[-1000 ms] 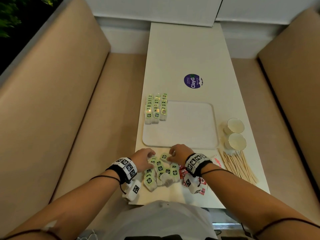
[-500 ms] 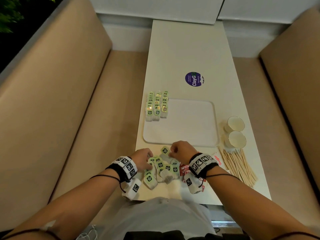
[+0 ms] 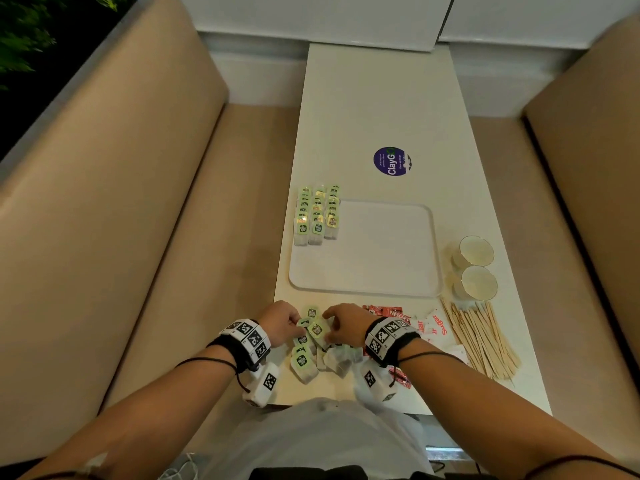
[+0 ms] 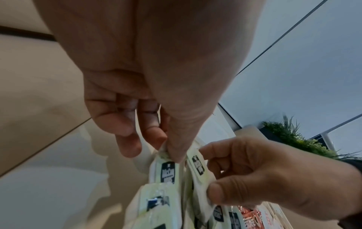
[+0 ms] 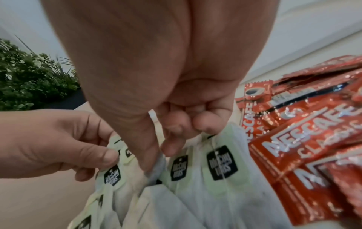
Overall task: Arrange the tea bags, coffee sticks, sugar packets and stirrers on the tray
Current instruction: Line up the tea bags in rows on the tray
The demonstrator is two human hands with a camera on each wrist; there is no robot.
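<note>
A loose heap of tea bags with green tags lies near the table's front edge. My left hand pinches one tea bag by its top. Beside it my right hand pinches another tea bag between thumb and fingers. The white tray lies just beyond both hands, with three rows of tea bags lined up along its far left corner. Red coffee sticks, sugar packets and wooden stirrers lie right of my hands.
Two paper cups stand right of the tray. A purple round sticker lies on the table beyond it. Beige bench seats flank the narrow white table. A green plant stands to the left.
Both hands have drawn closer together over the heap and each has taken hold of a tea bag. The head view has tilted slightly.
</note>
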